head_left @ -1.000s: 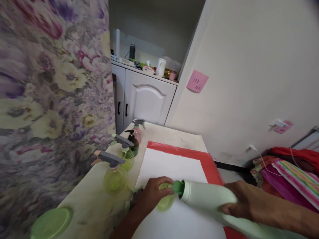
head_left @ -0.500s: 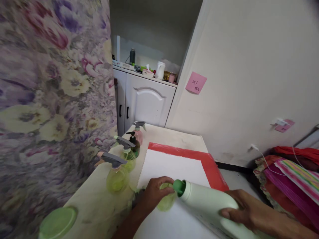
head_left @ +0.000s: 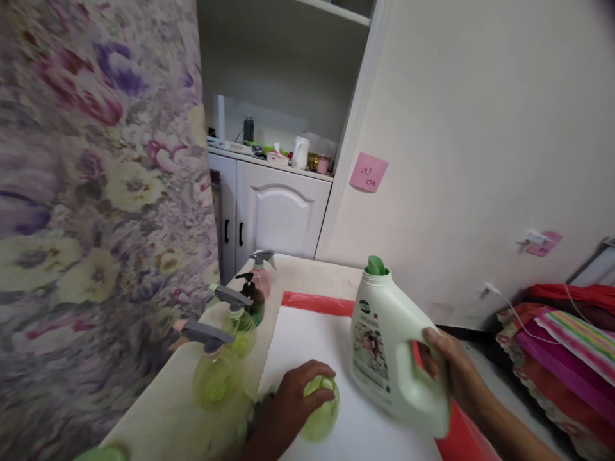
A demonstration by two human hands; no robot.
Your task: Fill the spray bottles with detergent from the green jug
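Observation:
My left hand (head_left: 300, 397) is wrapped round the neck of a small round bottle (head_left: 319, 416) of clear yellow-green plastic, with no spray head on it. The bottle rests on a white sheet (head_left: 298, 333). In my right hand (head_left: 449, 358) is the handle of a large pale green detergent jug (head_left: 379, 333), held nearly upright and tilted slightly. A green spout shows in its uncapped mouth, and a printed label faces me. To the left of my left hand stand a yellow spray bottle (head_left: 216, 378) with a grey trigger and a second yellow spray bottle (head_left: 240, 326).
Behind them are a dark pump bottle (head_left: 253, 298) and a pink spray bottle (head_left: 261, 278). A red sheet (head_left: 317, 302) borders the white one. A green lid (head_left: 103, 453) sits at the near left corner. The wall and a floral curtain (head_left: 106, 224) flank the table.
The detergent jug has swung from lying tilted over the small bottle to nearly upright, its mouth now apart from the bottle. My left hand still grips the bottle. The view has tilted slightly upward.

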